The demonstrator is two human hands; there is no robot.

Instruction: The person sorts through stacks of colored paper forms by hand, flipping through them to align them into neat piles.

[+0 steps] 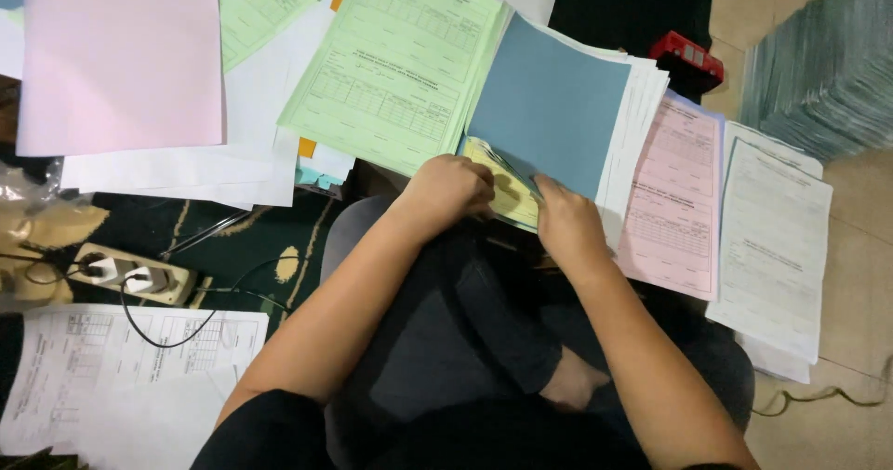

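My left hand (449,191) and my right hand (567,223) meet at the near edge of a paper stack topped by a blue sheet (549,107). Both hands pinch the corner of a yellow sheet (510,191) that sticks out from under the blue one. The fingers of each hand are curled on the paper edges. White sheets (637,116) fan out to the right of the blue sheet. A green printed form (400,70) lies just left of the stack. My crossed legs in dark trousers (465,340) are below the hands.
A pink form (674,200) and white forms (777,237) lie to the right. A red stapler (686,54) sits behind them, beside a tall paper pile (828,70). A large pink sheet (121,56) lies far left. A power strip with plugs (126,273) and another form (112,358) lie near left.
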